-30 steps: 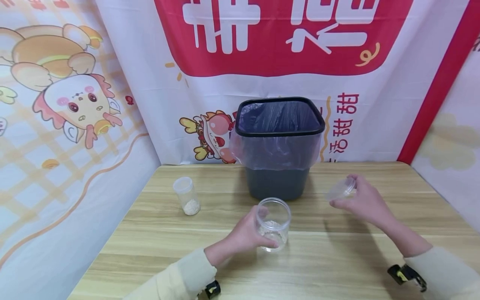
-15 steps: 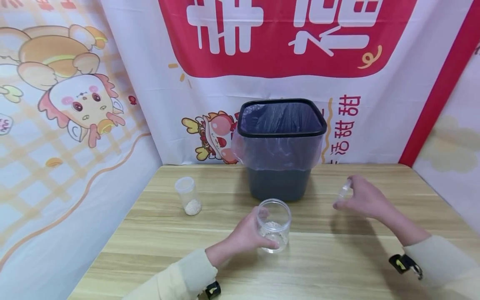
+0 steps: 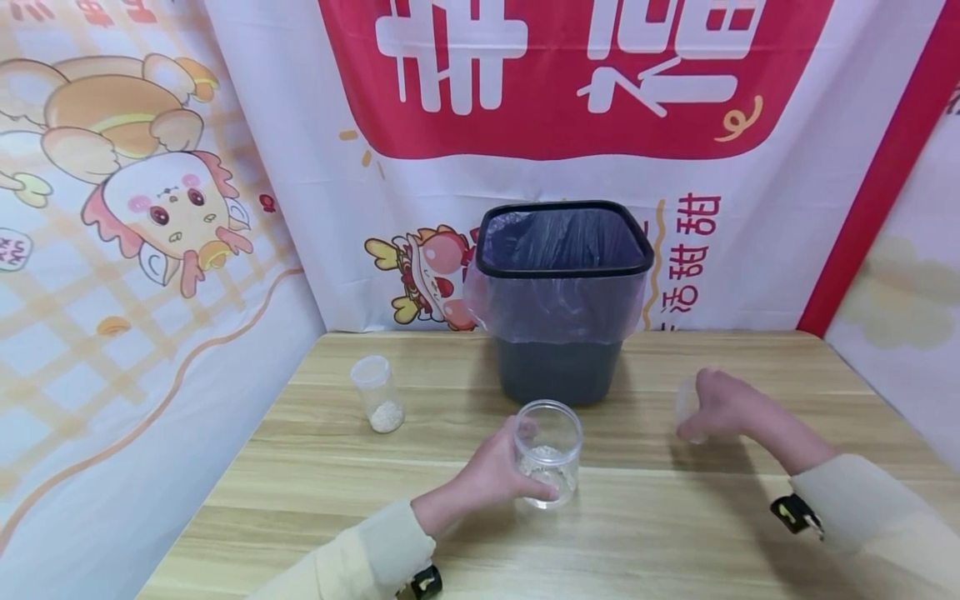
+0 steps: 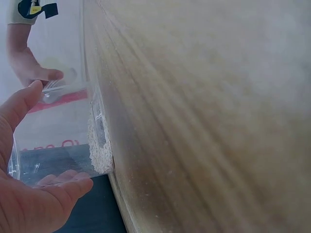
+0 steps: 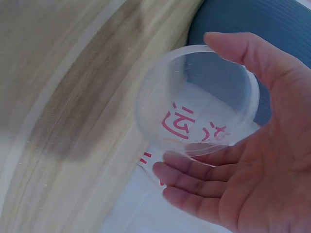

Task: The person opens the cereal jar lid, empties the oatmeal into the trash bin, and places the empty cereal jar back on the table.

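Note:
My left hand (image 3: 491,471) grips a clear plastic jar (image 3: 564,442) around its side, thumb toward me. The jar stands upright, its mouth uncovered. Pale crumbly flakes (image 4: 100,158) lie at its bottom, seen close up in the left wrist view. Off to the right, my right hand (image 3: 726,407) holds a clear round lid (image 5: 160,104) by its edge, thumb at one side and fingers at the other. The lid is tipped up on edge over the table, blurred in the head view.
A smaller clear container (image 3: 374,385) with white grains (image 3: 386,415) in it stands at the left. Behind the jar is a dark trash bin (image 3: 558,371) lined with a thin bag. A printed cloth (image 3: 420,183) hangs behind the wooden table (image 3: 300,475).
My right hand has come down slightly, turning the lid from a flatter tilt to a steep one. The left hand and the jar have stayed in place.

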Demonstrator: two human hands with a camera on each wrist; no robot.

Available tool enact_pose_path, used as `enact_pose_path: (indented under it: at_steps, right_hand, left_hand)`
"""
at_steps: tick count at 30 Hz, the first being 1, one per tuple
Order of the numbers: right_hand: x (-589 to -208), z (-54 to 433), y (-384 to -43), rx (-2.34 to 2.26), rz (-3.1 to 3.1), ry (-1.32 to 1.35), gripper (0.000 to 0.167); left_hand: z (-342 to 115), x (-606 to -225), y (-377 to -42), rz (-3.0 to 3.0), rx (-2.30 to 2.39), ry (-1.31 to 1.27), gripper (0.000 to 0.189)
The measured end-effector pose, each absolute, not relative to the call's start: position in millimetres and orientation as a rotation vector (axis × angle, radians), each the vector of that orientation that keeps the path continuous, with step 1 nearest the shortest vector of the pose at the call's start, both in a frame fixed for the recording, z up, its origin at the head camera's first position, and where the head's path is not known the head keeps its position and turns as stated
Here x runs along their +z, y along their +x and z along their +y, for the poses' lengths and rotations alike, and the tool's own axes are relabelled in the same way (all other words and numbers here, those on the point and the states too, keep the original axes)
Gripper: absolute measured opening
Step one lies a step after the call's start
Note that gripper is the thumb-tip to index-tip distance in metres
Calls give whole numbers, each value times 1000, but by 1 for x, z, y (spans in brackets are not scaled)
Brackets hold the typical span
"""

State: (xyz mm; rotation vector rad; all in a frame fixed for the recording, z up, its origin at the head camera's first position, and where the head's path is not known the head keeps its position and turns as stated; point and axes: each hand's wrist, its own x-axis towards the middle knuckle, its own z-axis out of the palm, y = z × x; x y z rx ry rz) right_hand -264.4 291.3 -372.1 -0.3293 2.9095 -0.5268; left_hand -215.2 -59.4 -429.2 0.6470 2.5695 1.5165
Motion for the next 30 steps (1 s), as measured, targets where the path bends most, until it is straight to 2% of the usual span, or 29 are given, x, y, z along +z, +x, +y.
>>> enact_pose_path:
  at_steps: [7,15,30]
  right_hand:
    - [-368,288,-265,-398,2758,-205,47]
    - [-374,288,-269,-365,2690,-105,60]
    - [-384,286,-271,-282,2729,-158,56]
  left_hand:
    - [-59,-429,-215,2577,1518,637,89]
    - [-59,-431,-215,2552,1523,625,92]
    - [-59,-427,-213,2586,1481,610,92]
